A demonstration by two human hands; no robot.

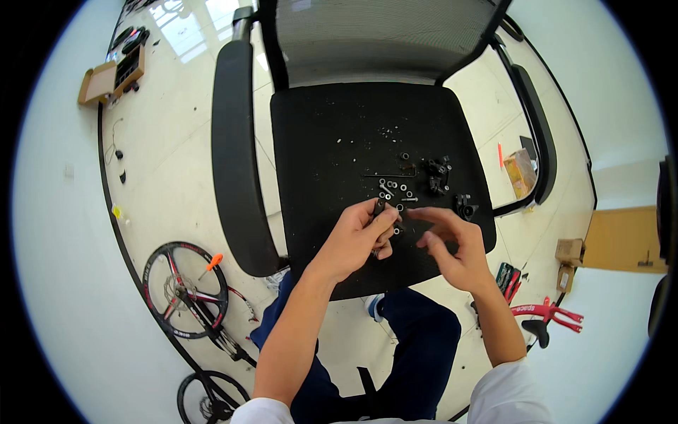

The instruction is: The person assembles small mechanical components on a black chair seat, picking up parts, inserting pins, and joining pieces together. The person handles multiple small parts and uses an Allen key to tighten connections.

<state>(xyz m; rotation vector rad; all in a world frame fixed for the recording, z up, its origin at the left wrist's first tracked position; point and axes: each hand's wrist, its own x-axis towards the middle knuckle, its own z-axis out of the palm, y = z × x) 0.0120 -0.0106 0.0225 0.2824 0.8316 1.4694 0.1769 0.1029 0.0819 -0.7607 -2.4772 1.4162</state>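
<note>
Both my hands are over the black chair seat (318,141). My left hand (349,240) is closed round a small dark metal part (379,207); its lower end is hidden by the fingers. To the right of it, my right hand (455,249) has its thumb and fingers apart with nothing seen between them, its index finger reaching toward the left hand. Just beyond the hands lie several small nuts and washers (393,185) and a silver bolt (409,199). A thin black rod (385,175) lies behind them. Two black mechanical parts (436,175) rest on the seat's right side.
Padded armrests (233,155) flank the seat, and a mesh backrest (381,42) rises at the far side. On the left floor are a red-and-black wheel (159,272), an orange-handled screwdriver (215,261) and an open cardboard box (99,83). A red frame part (544,311) stands at right.
</note>
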